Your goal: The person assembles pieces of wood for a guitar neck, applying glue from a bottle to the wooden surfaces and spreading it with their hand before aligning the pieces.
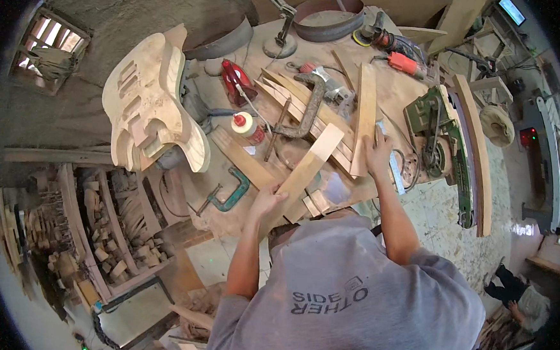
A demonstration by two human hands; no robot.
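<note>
My left hand grips the lower part of a pale wooden board that lies slanting up to the right. My right hand is closed on an upright narrow board at the right of the bench's middle. Between my hands lie several more strips, with a rusty metal clamp across them. A green C-clamp is left of my left hand, and a glue bottle with a red cap stands above it. A small pale blue strip lies beside my right hand.
On the cluttered bench are stacked guitar bodies, red power tools, metal rings and a green machine. Wooden racks line the left. A person in dark trousers is at the lower right.
</note>
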